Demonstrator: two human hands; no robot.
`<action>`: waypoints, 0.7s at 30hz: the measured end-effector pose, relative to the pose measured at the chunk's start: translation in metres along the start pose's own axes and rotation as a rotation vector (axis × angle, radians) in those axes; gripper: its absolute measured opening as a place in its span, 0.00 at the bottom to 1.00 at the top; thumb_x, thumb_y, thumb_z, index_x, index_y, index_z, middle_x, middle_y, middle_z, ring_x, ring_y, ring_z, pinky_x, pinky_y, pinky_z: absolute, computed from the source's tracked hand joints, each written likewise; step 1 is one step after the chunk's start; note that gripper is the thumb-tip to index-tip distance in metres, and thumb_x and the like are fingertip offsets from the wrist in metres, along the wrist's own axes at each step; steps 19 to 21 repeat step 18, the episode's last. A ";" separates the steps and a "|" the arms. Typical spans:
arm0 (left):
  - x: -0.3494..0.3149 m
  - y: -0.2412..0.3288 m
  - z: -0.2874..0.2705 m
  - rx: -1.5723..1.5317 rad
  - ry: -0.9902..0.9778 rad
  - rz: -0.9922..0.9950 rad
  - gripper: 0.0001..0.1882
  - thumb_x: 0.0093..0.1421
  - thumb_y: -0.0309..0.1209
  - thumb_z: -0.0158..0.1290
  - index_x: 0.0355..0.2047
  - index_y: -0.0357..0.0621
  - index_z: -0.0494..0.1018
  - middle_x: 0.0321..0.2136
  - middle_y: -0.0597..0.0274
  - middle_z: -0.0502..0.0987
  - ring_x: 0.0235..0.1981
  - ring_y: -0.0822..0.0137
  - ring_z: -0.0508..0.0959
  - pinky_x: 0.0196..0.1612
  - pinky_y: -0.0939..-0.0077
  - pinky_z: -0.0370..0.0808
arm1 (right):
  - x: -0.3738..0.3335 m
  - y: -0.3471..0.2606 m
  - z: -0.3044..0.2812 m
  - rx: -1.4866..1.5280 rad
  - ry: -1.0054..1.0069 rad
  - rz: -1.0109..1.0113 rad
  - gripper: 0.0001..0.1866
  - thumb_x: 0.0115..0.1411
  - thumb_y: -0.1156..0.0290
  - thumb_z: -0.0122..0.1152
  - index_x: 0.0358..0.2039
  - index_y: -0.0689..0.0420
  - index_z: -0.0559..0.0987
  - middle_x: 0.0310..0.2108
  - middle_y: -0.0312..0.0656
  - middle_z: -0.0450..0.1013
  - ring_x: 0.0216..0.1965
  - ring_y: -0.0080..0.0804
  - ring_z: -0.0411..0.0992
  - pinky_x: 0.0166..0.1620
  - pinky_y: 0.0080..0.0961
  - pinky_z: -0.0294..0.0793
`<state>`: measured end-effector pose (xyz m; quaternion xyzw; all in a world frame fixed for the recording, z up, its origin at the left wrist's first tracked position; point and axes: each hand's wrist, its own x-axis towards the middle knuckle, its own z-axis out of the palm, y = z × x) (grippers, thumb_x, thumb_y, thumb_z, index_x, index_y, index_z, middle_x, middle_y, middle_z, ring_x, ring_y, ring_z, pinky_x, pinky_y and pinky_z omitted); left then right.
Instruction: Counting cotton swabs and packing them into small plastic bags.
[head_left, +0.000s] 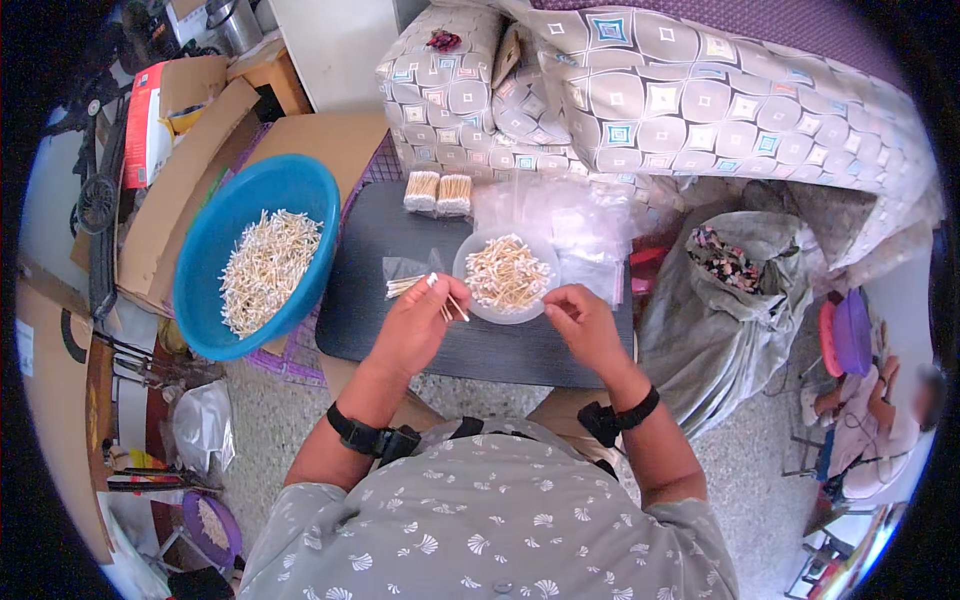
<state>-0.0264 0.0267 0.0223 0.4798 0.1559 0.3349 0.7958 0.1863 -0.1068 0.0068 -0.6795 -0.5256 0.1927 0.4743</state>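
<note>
My left hand (418, 322) is closed around a few cotton swabs (455, 308), whose tips stick out past the fingers. Close by its fingertips, a small clear bag (415, 268) with some swabs in it lies on the dark table (480, 360). A translucent white bowl (512, 317) heaped with loose cotton swabs (508, 270) stands between my hands. At the bowl's right rim is my right hand (588, 328), thumb and forefinger pinched together; whether anything is between them is too small to see.
Two packed swab bundles (438, 193) stand at the table's far edge beside flat clear plastic bags (575, 225). A big blue basin (190, 295) full of swabs sits left. A grey sack (700, 330) is on the right, a covered sofa (690, 110) behind. Another person (890, 430) sits far right.
</note>
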 end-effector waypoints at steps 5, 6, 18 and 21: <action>-0.007 0.008 0.011 -0.214 0.130 -0.121 0.14 0.66 0.37 0.41 0.35 0.40 0.71 0.30 0.62 0.74 0.26 0.72 0.71 0.30 0.76 0.69 | 0.014 0.014 -0.005 -0.286 -0.023 -0.156 0.08 0.53 0.74 0.58 0.35 0.60 0.76 0.31 0.43 0.71 0.30 0.33 0.72 0.35 0.27 0.71; -0.009 0.010 0.011 -0.243 0.145 -0.165 0.13 0.66 0.36 0.42 0.35 0.40 0.71 0.30 0.62 0.74 0.25 0.73 0.70 0.29 0.77 0.68 | 0.017 0.013 -0.003 -0.298 -0.043 -0.156 0.09 0.52 0.74 0.58 0.35 0.59 0.76 0.31 0.44 0.71 0.31 0.36 0.72 0.36 0.28 0.71; -0.022 -0.003 -0.018 -0.541 -0.194 -0.313 0.20 0.65 0.34 0.44 0.56 0.39 0.62 0.22 0.70 0.63 0.18 0.79 0.59 0.21 0.85 0.59 | 0.059 0.014 0.035 -0.658 -0.199 -0.173 0.10 0.51 0.71 0.59 0.36 0.53 0.77 0.33 0.44 0.69 0.37 0.42 0.71 0.38 0.34 0.71; -0.022 -0.003 -0.018 -0.541 -0.194 -0.313 0.20 0.65 0.34 0.44 0.56 0.39 0.62 0.22 0.70 0.63 0.18 0.79 0.59 0.21 0.85 0.59 | 0.059 0.014 0.035 -0.658 -0.199 -0.173 0.10 0.51 0.71 0.59 0.36 0.53 0.77 0.33 0.44 0.69 0.37 0.42 0.71 0.38 0.34 0.71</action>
